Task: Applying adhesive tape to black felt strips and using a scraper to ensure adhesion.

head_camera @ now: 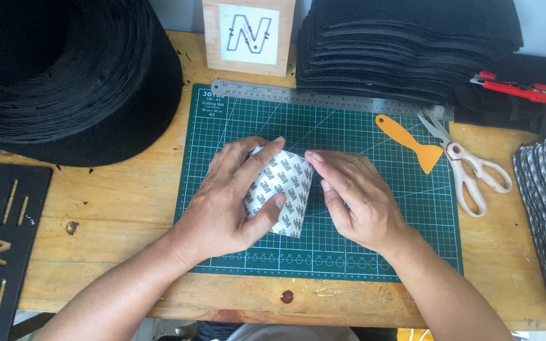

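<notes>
Both hands, left hand (232, 196) and right hand (355, 199), grasp the white printed backing sheet (282, 189) with their fingers on the green cutting mat (380, 252) mid-surface; its backing looks not yet peeled

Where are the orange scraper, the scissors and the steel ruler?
orange scraper (412, 143), head view, on its handle near the blade.
scissors (469, 173), head view, on the white handles.
steel ruler (311, 96), head view, mid-length.

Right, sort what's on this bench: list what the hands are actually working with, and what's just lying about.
In use:
- left hand and right hand, both gripping the white printed-backing piece
- green cutting mat beneath it

Lying about:
- steel ruler
- orange scraper
- scissors
- red-handled tool
- black fabric stacks
- wooden block
</notes>
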